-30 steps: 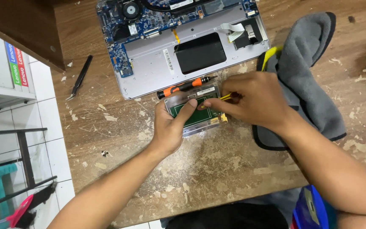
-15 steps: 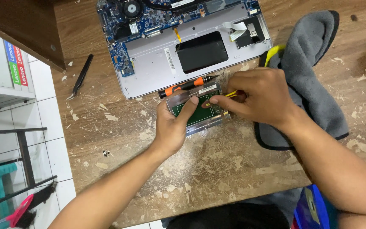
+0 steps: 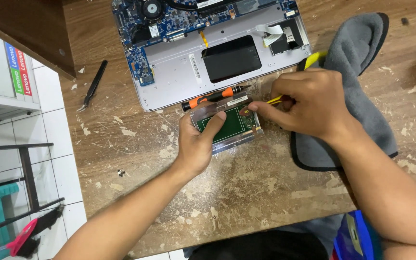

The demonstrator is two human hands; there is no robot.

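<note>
The board [image 3: 227,126], a thin silver-framed plate with a green face, lies flat on the worn desk [image 3: 246,202] just below the open laptop [image 3: 208,48], and both hands are on it. It looks light and stiff, but I judge it fragile: a flat circuit part with small components at its right end, best held by the metal edges and not by the green face.

Far left, black tweezers [image 3: 93,85] lie on the desk, well apart from the work. The left hand [image 3: 196,144] pins the board from its near-left corner, fingers [image 3: 214,123] laid across the green face and the thumb at the edge; they press down more than they clamp. Just above the board, touching or nearly touching its far edge, lies an orange-and-black screwdriver [image 3: 213,97].

The right hand [image 3: 309,103] has its fingers pinched together on a slim yellow tool [image 3: 275,100], with its tip at the board's right end. The tip itself is hidden by the fingertips, so I cannot tell whether it touches a screw, a connector or only the frame.

Right of that, a grey cloth [image 3: 357,72] lies under the right wrist, with something yellow [image 3: 315,58] showing at its upper left edge.
</note>
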